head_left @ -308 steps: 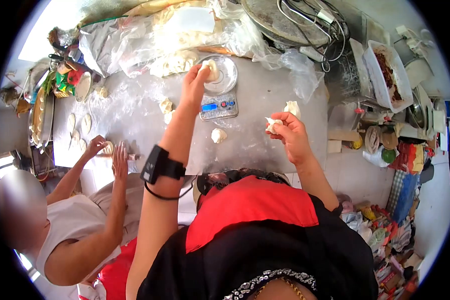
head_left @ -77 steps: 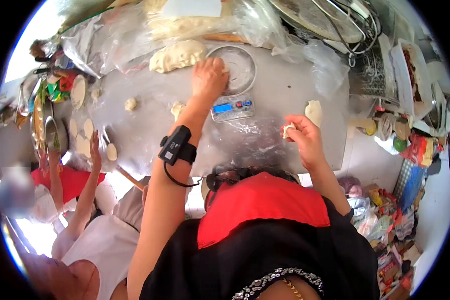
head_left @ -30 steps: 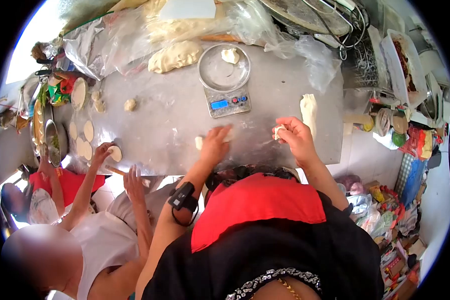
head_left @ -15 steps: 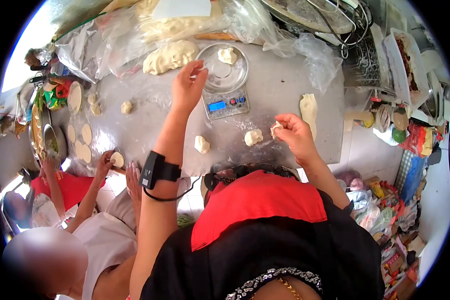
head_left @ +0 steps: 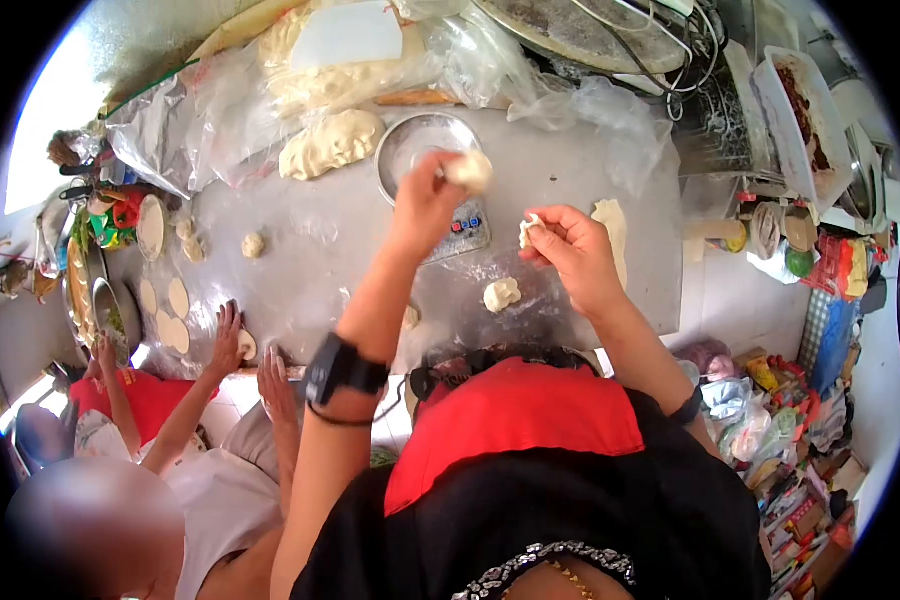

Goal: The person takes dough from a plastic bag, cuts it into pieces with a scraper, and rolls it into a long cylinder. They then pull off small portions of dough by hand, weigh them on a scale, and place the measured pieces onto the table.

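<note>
My left hand point(head_left: 427, 205) is closed on a lump of dough point(head_left: 470, 172), blurred by motion, over the right part of the scale's round metal pan point(head_left: 398, 150). Below the pan the scale body point(head_left: 467, 228) shows its buttons; my forearm and hand hide its display. Right of the scale, my right hand point(head_left: 570, 250) pinches a small piece of dough point(head_left: 530, 231) between thumb and fingers. Another dough lump point(head_left: 502, 294) lies on the table below it. A lump point(head_left: 410, 317) beside my left forearm is partly hidden. A long dough strip point(head_left: 611, 235) lies behind my right hand.
A big dough mass point(head_left: 331, 144) lies near plastic bags point(head_left: 210, 130) at the back. At the left, a co-worker's hand point(head_left: 230, 340) touches a flat dough round, near several other rounds point(head_left: 173, 333). A small lump point(head_left: 253, 245) sits left of centre. A tray point(head_left: 805, 130) stands far right.
My left hand has moved right and down and taken the lump from the pan. My right hand, with its small piece, has shifted slightly left and up. The co-worker's hand now lies flatter over the round.
</note>
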The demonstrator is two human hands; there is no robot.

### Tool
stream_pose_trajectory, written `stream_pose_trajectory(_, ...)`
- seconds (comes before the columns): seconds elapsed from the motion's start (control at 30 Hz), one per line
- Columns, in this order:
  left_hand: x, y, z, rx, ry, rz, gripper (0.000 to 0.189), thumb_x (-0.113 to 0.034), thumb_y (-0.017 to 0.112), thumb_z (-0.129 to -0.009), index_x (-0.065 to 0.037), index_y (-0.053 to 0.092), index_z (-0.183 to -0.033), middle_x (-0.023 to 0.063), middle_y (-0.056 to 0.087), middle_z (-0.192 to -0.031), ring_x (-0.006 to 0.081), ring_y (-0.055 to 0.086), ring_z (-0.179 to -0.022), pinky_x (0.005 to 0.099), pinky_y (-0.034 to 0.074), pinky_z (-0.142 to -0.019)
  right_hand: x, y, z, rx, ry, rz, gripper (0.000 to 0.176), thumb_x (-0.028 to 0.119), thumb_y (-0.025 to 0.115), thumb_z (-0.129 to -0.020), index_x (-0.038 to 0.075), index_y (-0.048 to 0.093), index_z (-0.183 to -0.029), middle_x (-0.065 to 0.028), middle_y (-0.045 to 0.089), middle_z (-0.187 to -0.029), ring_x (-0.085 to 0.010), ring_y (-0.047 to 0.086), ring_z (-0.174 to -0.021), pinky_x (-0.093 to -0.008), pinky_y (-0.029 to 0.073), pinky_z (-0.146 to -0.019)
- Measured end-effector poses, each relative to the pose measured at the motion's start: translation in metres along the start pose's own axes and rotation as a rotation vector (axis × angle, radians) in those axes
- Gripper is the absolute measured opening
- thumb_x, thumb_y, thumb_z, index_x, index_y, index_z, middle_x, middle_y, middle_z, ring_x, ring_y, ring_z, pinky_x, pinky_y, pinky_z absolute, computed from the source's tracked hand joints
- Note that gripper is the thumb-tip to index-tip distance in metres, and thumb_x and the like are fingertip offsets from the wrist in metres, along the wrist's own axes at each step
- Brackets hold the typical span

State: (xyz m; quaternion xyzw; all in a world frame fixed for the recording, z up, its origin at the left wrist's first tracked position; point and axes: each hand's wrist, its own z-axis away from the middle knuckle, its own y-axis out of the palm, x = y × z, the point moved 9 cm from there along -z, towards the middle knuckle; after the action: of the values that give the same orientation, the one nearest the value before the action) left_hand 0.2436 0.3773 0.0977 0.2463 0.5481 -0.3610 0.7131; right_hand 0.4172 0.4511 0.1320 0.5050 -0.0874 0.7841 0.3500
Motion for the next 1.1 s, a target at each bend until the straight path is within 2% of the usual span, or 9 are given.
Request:
stream_pose_trajectory(0.13,-0.015,0.035,0.067,0.134,-0.146,0.507,0.045,-0.001,0.052,-0.082,0.0,0.046,-0.126,0.0092,0.06,-0.102,0.0146,0.058,-0.094,0.0269,0.049,-0.079,0.009,0.027,-0.005,0.119,-0.066,-0.003,0.038,0.006,0.053,-0.091,0.001,0.043,-0.127,-0.0061,0.063,-0.083,-0.0109,0.061,-0.068,-0.0216,0.046,-0.057)
stream_pose_trajectory(0.27,-0.03,0.043,0.093,0.212,-0.049,0.26,0.033,-0.012,0.056,-0.089,0.0,0.049,-0.12,0.0054,0.062,-0.093,0.0137,0.06,-0.084,0.0268,0.05,-0.074,0.015,0.05,0.008,0.244,-0.059,0.106,0.05,0.005,0.05,-0.09,0.002,0.032,-0.136,-0.0063,0.062,-0.076,-0.0102,0.058,-0.062,-0.0223,0.046,-0.054)
stream_pose_trajectory(0.4,-0.019,0.009,0.079,-0.045,-0.07,-0.054,0.027,-0.016,0.057,-0.09,-0.002,0.052,-0.114,0.0061,0.063,-0.092,0.0119,0.061,-0.077,0.0246,0.049,-0.066,0.027,0.056,0.033,0.451,0.035,-0.004,0.047,0.007,0.048,-0.09,0.003,0.037,-0.135,-0.0062,0.062,-0.076,-0.0108,0.058,-0.06,-0.0232,0.047,-0.055)
stream_pose_trajectory(0.43,-0.003,-0.002,0.065,-0.112,-0.094,0.121,0.03,-0.013,0.057,-0.088,-0.002,0.052,-0.115,0.0095,0.063,-0.095,0.0144,0.06,-0.088,0.0275,0.049,-0.074,0.029,0.058,0.04,0.528,0.051,-0.03,0.045,0.008,0.048,-0.09,0.003,0.039,-0.134,-0.0064,0.062,-0.076,-0.0112,0.058,-0.06,-0.0237,0.048,-0.056)
stream_pose_trajectory(0.53,-0.013,-0.03,0.032,-0.185,0.124,0.105,0.036,-0.012,0.059,-0.083,-0.001,0.053,-0.117,0.0119,0.061,-0.102,0.0171,0.057,-0.099,0.0313,0.046,-0.085,0.019,0.04,0.037,0.389,0.052,-0.043,0.035,0.009,0.048,-0.089,0.002,0.051,-0.123,-0.0072,0.062,-0.078,-0.012,0.059,-0.062,-0.0249,0.049,-0.059)
stream_pose_trajectory(0.63,-0.001,-0.059,0.001,-0.342,0.173,-0.402,0.041,-0.015,0.061,-0.08,-0.001,0.055,-0.118,0.0116,0.06,-0.11,0.0172,0.054,-0.101,0.0317,0.041,-0.09,0.004,0.022,0.033,0.275,0.031,-0.02,0.024,0.011,0.049,-0.09,0.0,0.058,-0.11,-0.0065,0.062,-0.079,-0.011,0.059,-0.064,-0.0237,0.049,-0.061)
stream_pose_trajectory(0.77,-0.005,-0.085,0.027,-0.436,0.006,-0.154,0.041,-0.012,0.058,-0.082,0.0,0.054,-0.122,0.0155,0.053,-0.126,0.0227,0.051,-0.115,0.0335,0.037,-0.098,-0.014,-0.008,0.035,0.09,0.058,0.015,0.02,0.011,0.049,-0.09,0.001,0.058,-0.105,-0.0073,0.063,-0.08,-0.0118,0.06,-0.066,-0.024,0.05,-0.063)
stream_pose_trajectory(0.87,0.032,-0.106,0.055,-0.529,-0.091,-0.083,0.037,-0.013,0.061,-0.081,-0.001,0.057,-0.116,0.0127,0.059,-0.115,0.0179,0.055,-0.102,0.0319,0.039,-0.091,-0.027,-0.024,0.036,-0.012,0.106,0.056,0.02,0.012,0.049,-0.09,0.001,0.059,-0.104,-0.0074,0.063,-0.081,-0.0125,0.06,-0.067,-0.0251,0.049,-0.063)
stream_pose_trajectory(1.1,0.087,-0.112,0.1,-0.558,-0.191,0.018,0.032,-0.013,0.058,-0.085,0.001,0.057,-0.114,0.0097,0.06,-0.113,0.0176,0.054,-0.106,0.0317,0.04,-0.093,-0.034,-0.024,0.027,-0.005,0.133,0.101,0.02,0.014,0.05,-0.091,0.002,0.058,-0.104,-0.0059,0.063,-0.083,-0.0105,0.059,-0.07,-0.0236,0.046,-0.066)
